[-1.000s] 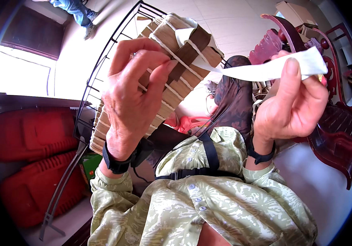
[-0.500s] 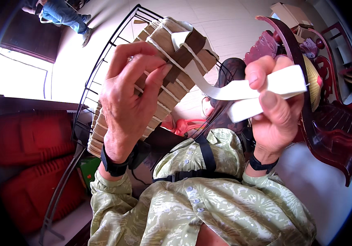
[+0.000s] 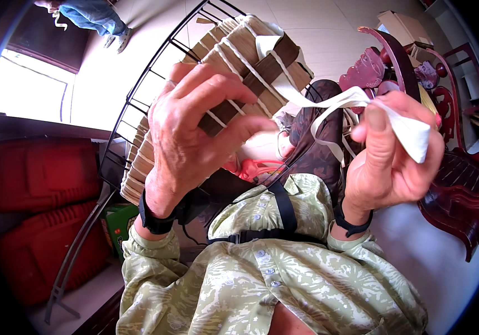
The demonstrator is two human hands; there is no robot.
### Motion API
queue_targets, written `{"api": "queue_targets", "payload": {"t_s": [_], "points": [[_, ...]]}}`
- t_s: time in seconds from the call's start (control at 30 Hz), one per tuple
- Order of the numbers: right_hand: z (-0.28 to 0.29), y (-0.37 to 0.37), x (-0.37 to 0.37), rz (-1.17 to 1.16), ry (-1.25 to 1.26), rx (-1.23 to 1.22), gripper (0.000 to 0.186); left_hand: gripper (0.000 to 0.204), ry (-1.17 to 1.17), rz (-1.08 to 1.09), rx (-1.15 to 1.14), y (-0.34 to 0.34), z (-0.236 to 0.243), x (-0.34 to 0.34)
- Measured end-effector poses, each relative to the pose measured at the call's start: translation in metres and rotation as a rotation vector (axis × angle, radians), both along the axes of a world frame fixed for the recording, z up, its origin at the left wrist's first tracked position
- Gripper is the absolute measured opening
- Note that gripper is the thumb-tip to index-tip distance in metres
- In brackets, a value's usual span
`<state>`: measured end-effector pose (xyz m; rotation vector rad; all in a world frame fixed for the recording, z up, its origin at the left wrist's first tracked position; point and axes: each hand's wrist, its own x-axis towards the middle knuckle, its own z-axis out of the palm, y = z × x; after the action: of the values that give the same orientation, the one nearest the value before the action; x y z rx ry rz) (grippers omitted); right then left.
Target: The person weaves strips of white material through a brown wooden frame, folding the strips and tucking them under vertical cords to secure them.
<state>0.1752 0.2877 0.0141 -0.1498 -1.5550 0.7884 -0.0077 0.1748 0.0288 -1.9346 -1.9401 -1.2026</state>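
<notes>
A black wire frame (image 3: 168, 42) stands tilted before me, with wide tan strips (image 3: 225, 58) and white cords woven across it. Near its top, a darker brown strip (image 3: 287, 51) crosses the weave. A flat white strip (image 3: 329, 103) runs from the weave to the right. My right hand (image 3: 384, 151) pinches it between thumb and fingers, with its folded end sticking out and a loop hanging below. My left hand (image 3: 195, 125) is in front of the weave, fingers curved and thumb apart, with nothing visible between them. It hides part of the weave.
Dark red carved wooden furniture (image 3: 457, 206) stands to my right, with a cardboard box (image 3: 404, 28) behind it. Two red ribbed objects (image 3: 44, 173) and a green box (image 3: 121, 223) are on my left. A person's legs (image 3: 91, 15) show at the top left.
My left hand has opened from a pinch near the brown strip and moved slightly right. My right hand has shifted a little right, and the white strip now twists and loops. The frame has moved slightly right.
</notes>
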Motion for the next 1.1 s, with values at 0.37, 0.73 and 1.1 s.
{"api": "queue_targets", "payload": {"t_s": [0.37,0.73,1.1], "points": [[0.001,-0.029,-0.018,0.125,-0.309,0.125,0.02,0.031,0.024,-0.129,-0.068,-0.008,-0.001,-0.006],[0.011,-0.027,-0.016,0.871,-0.31,-0.534,0.047,0.014,-0.07,-0.284,0.003,-0.01,-0.009,-0.022],[0.008,-0.022,-0.019,0.583,-0.56,0.136,0.022,0.027,0.053,-0.244,-0.171,-0.012,0.004,-0.021]]}}
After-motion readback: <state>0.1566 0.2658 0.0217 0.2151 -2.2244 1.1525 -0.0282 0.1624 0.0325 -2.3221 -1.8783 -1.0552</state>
